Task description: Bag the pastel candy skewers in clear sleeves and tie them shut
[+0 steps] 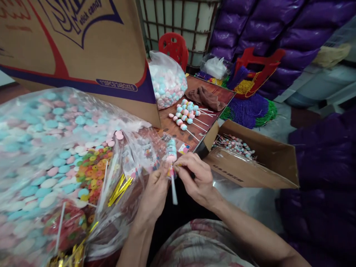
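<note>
My left hand (157, 185) is closed around the neck of a wrapped marshmallow stick (171, 149), whose blue and pink sweets sit in a clear printed bag. The white stick points down below my fingers. On the other side, my right hand (196, 176) pinches what looks like a gold twist tie at the bag's neck. More gold twist ties (119, 190) lie left of my hands, beside white sticks and clear printed bags (147, 154). Orange and green candy rings (96, 168) and loose pastel marshmallows (59, 163) lie further left in large clear plastic.
A tall cardboard box (91, 70) stands behind the sweets. Unwrapped marshmallow sticks (185, 113) lie near a brown cloth (205, 97) and a full bag of marshmallows (168, 87). An open carton (258, 170) with wrapped sticks stands at right. Red chairs (174, 46) and purple bundles are behind.
</note>
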Available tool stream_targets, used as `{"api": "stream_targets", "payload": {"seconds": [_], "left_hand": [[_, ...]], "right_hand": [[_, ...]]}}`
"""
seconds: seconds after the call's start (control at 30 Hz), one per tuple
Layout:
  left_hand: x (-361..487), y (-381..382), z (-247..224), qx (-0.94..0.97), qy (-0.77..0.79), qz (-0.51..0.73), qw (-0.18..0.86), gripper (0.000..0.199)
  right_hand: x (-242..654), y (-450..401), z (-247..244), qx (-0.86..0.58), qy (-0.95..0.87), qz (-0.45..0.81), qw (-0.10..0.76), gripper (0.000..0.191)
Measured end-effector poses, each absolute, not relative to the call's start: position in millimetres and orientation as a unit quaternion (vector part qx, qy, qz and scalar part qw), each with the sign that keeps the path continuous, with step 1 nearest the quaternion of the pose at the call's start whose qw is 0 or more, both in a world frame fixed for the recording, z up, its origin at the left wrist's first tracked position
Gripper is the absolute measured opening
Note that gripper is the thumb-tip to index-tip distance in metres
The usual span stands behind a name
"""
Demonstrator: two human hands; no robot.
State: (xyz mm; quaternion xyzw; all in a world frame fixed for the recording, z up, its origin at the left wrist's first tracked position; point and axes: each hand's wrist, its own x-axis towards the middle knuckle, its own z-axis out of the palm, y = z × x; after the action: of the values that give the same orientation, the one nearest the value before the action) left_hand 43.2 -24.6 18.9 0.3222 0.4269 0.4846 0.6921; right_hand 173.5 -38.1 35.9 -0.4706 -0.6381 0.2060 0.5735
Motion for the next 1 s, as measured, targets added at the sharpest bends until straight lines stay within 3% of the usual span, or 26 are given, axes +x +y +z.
{"api": "stream_targets", "payload": {"seconds": [0.17,0.33,0.53,0.63,0.67,0.77,0.87,1.0], "left_hand": [[69,-22,21,0.344,0.434,0.478,0.682,0.023],[98,-10,9,0.49,0.484,0.447,0.571,0.012],[99,39,-10,0.697,0.558,0.352,0.282,0.011],[95,57,-23,0.726,0.602,0.274,0.189,0.007],[95,60,-27,0.735,0.603,0.256,0.175,0.002],[95,65,-34,0.751,0.602,0.231,0.144,0.014],[94,65,-37,0.747,0.611,0.228,0.125,0.014],[91,63,-36,0.743,0.593,0.268,0.157,0.005]], "right_hand": [[188,-58,25,-0.51,-0.489,0.42,0.57,0.019],[203,-70,-3,-0.545,-0.412,0.453,0.573,0.019],[284,-43,-14,-0.508,-0.198,0.445,0.71,0.024],[311,-28,-14,-0.514,-0.154,0.44,0.72,0.032],[311,-26,-15,-0.528,-0.161,0.432,0.713,0.032],[286,-24,-20,-0.572,-0.248,0.397,0.674,0.023],[248,-23,-23,-0.6,-0.386,0.356,0.603,0.017],[220,-13,-22,-0.643,-0.56,0.193,0.485,0.013]]}}
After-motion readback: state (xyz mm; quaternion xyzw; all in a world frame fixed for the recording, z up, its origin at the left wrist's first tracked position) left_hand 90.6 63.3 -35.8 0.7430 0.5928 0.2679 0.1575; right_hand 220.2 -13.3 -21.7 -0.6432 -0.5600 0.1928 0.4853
